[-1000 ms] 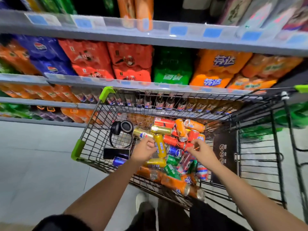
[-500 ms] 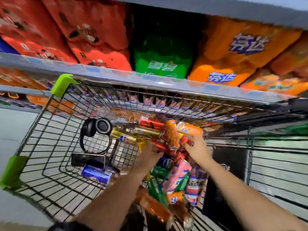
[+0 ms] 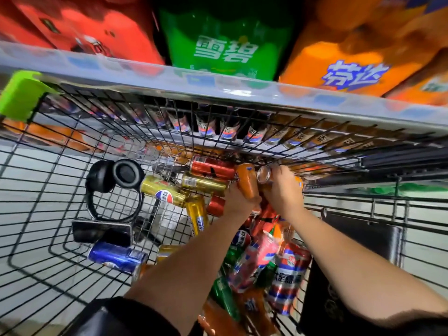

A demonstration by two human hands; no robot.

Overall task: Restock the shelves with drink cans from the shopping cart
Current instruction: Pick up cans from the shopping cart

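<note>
Lighting is looking bright & even, coming from overhead w/ no hard shadows. Colours are reading saturated on the green pack (image 3: pixel 224 42) and the orange pack (image 3: pixel 344 57). Motion blur is smearing the red pack (image 3: pixel 80 27) at top left and the shelf edge (image 3: pixel 218 81), w/ price tags unreadable. Wide-angle lens is bending the shopping cart (image 3: pixel 41 190) wires outward toward the frame edges. Centre is staying sharper: gold can (image 3: pixel 164 192) is showing a soft sheen, blue can (image 3: pixel 116 257) a small glare streak. Sleeves at the bottom corners are falling dark & soft. Floor thru the wires is looking pale, washed out.
</note>
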